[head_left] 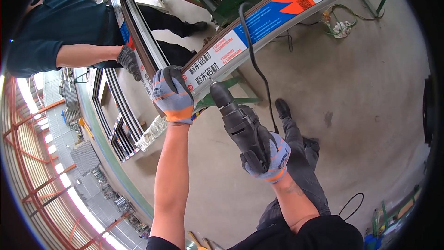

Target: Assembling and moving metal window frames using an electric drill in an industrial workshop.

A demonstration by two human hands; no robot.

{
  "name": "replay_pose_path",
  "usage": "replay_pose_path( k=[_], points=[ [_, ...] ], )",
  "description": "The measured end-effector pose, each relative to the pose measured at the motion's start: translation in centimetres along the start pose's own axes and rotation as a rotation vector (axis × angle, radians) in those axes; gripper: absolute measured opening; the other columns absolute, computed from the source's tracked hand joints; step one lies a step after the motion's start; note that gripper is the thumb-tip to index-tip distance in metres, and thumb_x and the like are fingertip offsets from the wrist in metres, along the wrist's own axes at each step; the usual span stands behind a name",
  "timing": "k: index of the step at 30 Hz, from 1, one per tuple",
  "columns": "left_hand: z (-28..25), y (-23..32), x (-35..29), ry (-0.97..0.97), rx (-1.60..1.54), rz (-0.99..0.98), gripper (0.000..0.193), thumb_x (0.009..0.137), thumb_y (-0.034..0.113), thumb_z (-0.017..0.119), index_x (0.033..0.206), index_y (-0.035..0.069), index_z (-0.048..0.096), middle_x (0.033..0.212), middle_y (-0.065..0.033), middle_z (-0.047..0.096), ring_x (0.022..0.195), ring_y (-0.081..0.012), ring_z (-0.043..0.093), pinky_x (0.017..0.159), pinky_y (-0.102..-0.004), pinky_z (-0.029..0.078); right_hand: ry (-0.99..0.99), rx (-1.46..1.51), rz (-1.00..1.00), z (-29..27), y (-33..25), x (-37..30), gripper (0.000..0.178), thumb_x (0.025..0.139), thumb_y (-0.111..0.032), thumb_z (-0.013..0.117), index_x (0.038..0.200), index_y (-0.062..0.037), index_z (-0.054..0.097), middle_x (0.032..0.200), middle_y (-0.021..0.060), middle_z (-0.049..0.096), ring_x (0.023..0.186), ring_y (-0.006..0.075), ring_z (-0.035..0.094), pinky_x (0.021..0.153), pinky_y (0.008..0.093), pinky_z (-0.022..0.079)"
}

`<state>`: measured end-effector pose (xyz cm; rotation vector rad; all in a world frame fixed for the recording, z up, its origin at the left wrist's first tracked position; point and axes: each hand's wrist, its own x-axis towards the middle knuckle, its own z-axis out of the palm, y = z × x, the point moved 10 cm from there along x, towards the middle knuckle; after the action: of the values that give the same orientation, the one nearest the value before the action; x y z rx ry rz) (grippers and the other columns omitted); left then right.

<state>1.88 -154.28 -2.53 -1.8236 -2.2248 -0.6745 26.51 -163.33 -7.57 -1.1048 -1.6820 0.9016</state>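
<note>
My right hand, in a grey and orange work glove, is wrapped round the handle of a black power drill. The drill tilts up and to the left, and its thin bit points at the near edge of an aluminium frame covered with printed protective film. The bit looks close to the edge; whether it touches, I cannot tell. At the frame's near corner, my gloved left hand is closed over the profile. A black cable lies across the frame and runs down to the drill.
On the left a co-worker in dark clothes rests a gloved hand on the frame's side. A green metal stand bears the frame. More dark frames stand behind at left. Tangled wire lies on the floor at right.
</note>
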Motion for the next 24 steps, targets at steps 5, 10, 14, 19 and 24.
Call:
replay_pose_path(
  k=[5, 10, 14, 19, 24],
  points=[
    [0.2, -0.2, -0.5, -0.005, 0.036, 0.030, 0.011, 0.088, 0.006, 0.051, 0.087, 0.005, 0.062, 0.082, -0.0140, 0.060, 0.080, -0.0351, 0.057, 0.074, -0.0434, 0.045, 0.040, -0.014, -0.011, -0.1, 0.1, -0.4, 0.038, 0.064, -0.012, 0.071, 0.099, -0.0018, 0.059, 0.069, 0.0099, 0.057, 0.054, 0.0300, 0.055, 0.049, 0.0371, 0.046],
    [-0.2, 0.4, -0.2, 0.047, 0.026, 0.063, 0.022, 0.095, 0.010, 0.046, 0.083, 0.001, 0.062, 0.076, -0.0161, 0.059, 0.073, -0.0351, 0.058, 0.069, -0.0407, 0.045, 0.051, 0.004, 0.011, -0.2, 0.2, -0.3, 0.036, 0.062, -0.013, 0.072, 0.095, -0.0027, 0.060, 0.069, 0.0100, 0.057, 0.055, 0.0301, 0.055, 0.049, 0.0373, 0.047],
    [0.1, 0.1, -0.2, 0.007, 0.042, 0.044, 0.011, 0.089, 0.008, 0.051, 0.086, 0.006, 0.062, 0.080, -0.0130, 0.060, 0.080, -0.0349, 0.057, 0.073, -0.0440, 0.044, 0.019, -0.007, 0.000, -0.3, -0.5, 0.5, 0.032, 0.062, -0.012, 0.071, 0.092, -0.0041, 0.061, 0.068, 0.0101, 0.057, 0.054, 0.0300, 0.055, 0.049, 0.0374, 0.046],
    [-0.1, 0.3, -0.1, 0.019, 0.024, 0.042, 0.012, 0.088, 0.008, 0.051, 0.085, 0.006, 0.061, 0.080, -0.0126, 0.060, 0.079, -0.0345, 0.057, 0.073, -0.0440, 0.044, 0.053, -0.009, 0.026, -0.8, -0.7, 0.6, 0.030, 0.063, -0.012, 0.071, 0.090, -0.0051, 0.061, 0.067, 0.0098, 0.056, 0.053, 0.0301, 0.054, 0.048, 0.0374, 0.045],
    [0.0, 0.0, -0.3, 0.021, 0.038, 0.039, 0.012, 0.088, 0.008, 0.050, 0.084, 0.006, 0.061, 0.080, -0.0128, 0.060, 0.079, -0.0347, 0.057, 0.073, -0.0442, 0.044, 0.006, 0.022, 0.047, -0.5, -0.6, 0.6, 0.032, 0.064, -0.012, 0.072, 0.093, -0.0034, 0.061, 0.067, 0.0105, 0.056, 0.053, 0.0312, 0.053, 0.048, 0.0378, 0.044]
  ],
)
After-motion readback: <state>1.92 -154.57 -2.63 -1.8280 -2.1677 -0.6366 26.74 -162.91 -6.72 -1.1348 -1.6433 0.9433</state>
